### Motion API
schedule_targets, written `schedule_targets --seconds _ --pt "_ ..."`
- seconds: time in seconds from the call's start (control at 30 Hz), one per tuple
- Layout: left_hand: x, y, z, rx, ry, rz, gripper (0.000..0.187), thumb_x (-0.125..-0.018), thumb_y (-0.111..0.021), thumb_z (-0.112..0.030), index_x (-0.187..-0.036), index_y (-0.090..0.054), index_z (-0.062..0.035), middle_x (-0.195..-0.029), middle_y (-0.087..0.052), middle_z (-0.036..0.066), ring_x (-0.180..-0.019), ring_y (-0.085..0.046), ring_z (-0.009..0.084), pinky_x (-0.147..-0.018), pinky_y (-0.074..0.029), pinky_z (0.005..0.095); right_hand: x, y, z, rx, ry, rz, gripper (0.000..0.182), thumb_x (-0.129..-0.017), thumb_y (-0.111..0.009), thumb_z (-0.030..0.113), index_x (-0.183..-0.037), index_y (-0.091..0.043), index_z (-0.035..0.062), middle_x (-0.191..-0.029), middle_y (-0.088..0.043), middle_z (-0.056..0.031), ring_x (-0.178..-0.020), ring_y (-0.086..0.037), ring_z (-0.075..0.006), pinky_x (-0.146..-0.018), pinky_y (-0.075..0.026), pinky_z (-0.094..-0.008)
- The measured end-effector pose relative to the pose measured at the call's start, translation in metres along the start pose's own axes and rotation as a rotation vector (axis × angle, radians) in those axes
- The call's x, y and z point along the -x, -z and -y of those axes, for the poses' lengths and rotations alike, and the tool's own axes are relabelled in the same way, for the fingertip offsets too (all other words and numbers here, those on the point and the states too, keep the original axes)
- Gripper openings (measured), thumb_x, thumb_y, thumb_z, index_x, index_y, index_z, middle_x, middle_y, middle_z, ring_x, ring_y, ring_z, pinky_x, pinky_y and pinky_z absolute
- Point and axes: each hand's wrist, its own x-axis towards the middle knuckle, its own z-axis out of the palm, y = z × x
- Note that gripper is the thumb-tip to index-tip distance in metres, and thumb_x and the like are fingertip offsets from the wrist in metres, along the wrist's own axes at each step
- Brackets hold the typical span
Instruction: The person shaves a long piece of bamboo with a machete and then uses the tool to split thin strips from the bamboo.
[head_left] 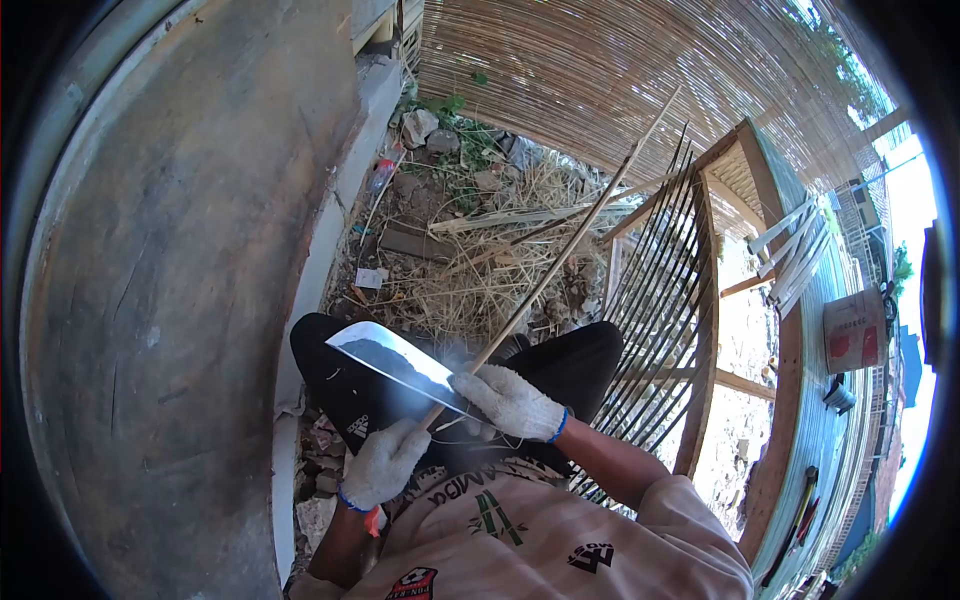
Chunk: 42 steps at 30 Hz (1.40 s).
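Both my hands wear off-white knit work gloves. My left hand (385, 464) is closed around the near end of a long, thin bamboo cane (572, 240), low in front of my shirt. The cane slants up and away to the right, toward the reed screen. My right hand (512, 402) is closed at the handle end of a broad-bladed machete (385, 358); the handle is hidden in the glove. Its blade points left above my dark trouser leg, wide and shiny with a grey patch. The cane passes close by the right glove, crossing near the blade's base.
At left stands a large worn brown panel (190, 280). Dry straw (480, 285) and stones cover the ground ahead. To the right is a wooden frame (705, 300) with several thin dark rods. A cardboard box (855, 328) and a hammer-like tool (800, 510) rest farther right.
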Motion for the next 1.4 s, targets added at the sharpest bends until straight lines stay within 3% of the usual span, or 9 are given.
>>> schedule_targets --seconds 0.3,0.37,0.43,0.57,0.67,0.77,0.87,1.3,1.4 --pt "0.01 0.005 -0.003 0.07 0.021 -0.018 0.037 -0.11 -0.056 -0.032 -0.102 -0.067 0.003 -0.07 -0.058 0.013 -0.064 -0.056 0.0197 -0.062 -0.047 0.0404 -0.003 0.012 0.009 0.088 0.062 -0.05 0.051 -0.112 -0.05 0.05 -0.128 -0.064 0.0037 -0.071 -0.065 -0.002 -0.057 -0.061 -0.0082 -0.051 -0.049 -0.0259" --pt "0.01 0.007 -0.003 0.059 0.062 -0.001 0.036 -0.109 -0.055 -0.033 -0.091 -0.063 -0.0035 -0.071 -0.053 0.0 -0.066 -0.05 0.0105 -0.062 -0.043 0.0329 -0.004 0.019 0.014 0.085 0.034 -0.107 0.051 -0.112 -0.05 0.051 -0.125 -0.065 0.0041 -0.07 -0.065 -0.002 -0.055 -0.06 -0.008 -0.049 -0.048 -0.0256" --pt "0.013 0.008 0.005 0.062 0.082 -0.002 0.034 -0.109 -0.055 -0.031 -0.091 -0.063 -0.0039 -0.071 -0.052 -0.001 -0.066 -0.05 0.0094 -0.061 -0.043 0.0316 -0.002 0.03 0.022 0.078 0.052 -0.164 0.049 -0.113 -0.049 0.048 -0.115 -0.065 0.002 -0.069 -0.065 -0.0026 -0.053 -0.059 -0.0075 -0.049 -0.046 -0.0237" --pt "0.024 0.011 0.024 0.101 0.097 0.015 0.028 -0.109 -0.056 -0.026 -0.092 -0.063 -0.0052 -0.072 -0.051 -0.005 -0.066 -0.048 0.0055 -0.061 -0.042 0.0273 0.006 0.059 0.04 0.021 0.147 -0.281 0.048 -0.114 -0.048 0.046 -0.111 -0.065 0.0011 -0.068 -0.063 -0.0022 -0.051 -0.055 -0.0074 -0.049 -0.043 -0.0239" --pt "0.03 0.01 0.031 0.151 0.109 0.01 0.028 -0.109 -0.057 -0.026 -0.092 -0.062 -0.005 -0.073 -0.052 -0.006 -0.065 -0.047 0.0042 -0.059 -0.041 0.0258 0.007 0.078 0.049 0.049 0.145 -0.288 0.045 -0.115 -0.046 0.044 -0.104 -0.064 0.0035 -0.067 -0.062 -0.0012 -0.05 -0.053 -0.0075 -0.047 -0.041 -0.0243" --pt "0.036 0.012 0.037 0.222 0.176 0.028 0.03 -0.109 -0.059 -0.028 -0.098 -0.066 -0.0013 -0.072 -0.053 -0.002 -0.068 -0.048 0.0075 -0.061 -0.042 0.0307 0.006 0.087 0.053 0.056 0.134 -0.319 0.045 -0.115 -0.047 0.044 -0.103 -0.064 0.004 -0.066 -0.062 -0.0008 -0.05 -0.053 -0.0076 -0.048 -0.041 -0.0241" --pt "0.046 0.017 0.038 0.321 0.214 0.051 0.029 -0.109 -0.059 -0.028 -0.098 -0.066 -0.0021 -0.073 -0.052 -0.004 -0.069 -0.047 0.0062 -0.061 -0.042 0.0285 0.006 0.1 0.056 0.068 0.161 -0.355 0.045 -0.114 -0.048 0.044 -0.107 -0.065 0.0027 -0.067 -0.062 -0.0007 -0.05 -0.053 -0.0075 -0.047 -0.042 -0.0242" --pt "0.067 0.026 0.048 0.212 0.268 0.014 0.031 -0.109 -0.058 -0.03 -0.098 -0.067 -0.0021 -0.075 -0.056 -0.001 -0.068 -0.054 0.0087 -0.063 -0.047 0.0297 -0.002 0.125 0.08 0.256 0.12 -0.419 0.053 -0.11 -0.053 0.051 -0.109 -0.072 0.0012 -0.064 -0.06 0.0004 -0.051 -0.055 -0.0057 -0.048 -0.044 -0.0241" --pt "0.073 0.027 0.053 0.188 0.249 -0.009 0.031 -0.109 -0.06 -0.03 -0.098 -0.068 -0.0017 -0.074 -0.057 -0.001 -0.068 -0.054 0.0089 -0.062 -0.046 0.0301 -0.003 0.138 0.084 0.235 0.193 -0.555 0.056 -0.109 -0.05 0.054 -0.105 -0.074 0.0034 -0.064 -0.059 0.0014 -0.05 -0.053 -0.0077 -0.047 -0.043 -0.0263"
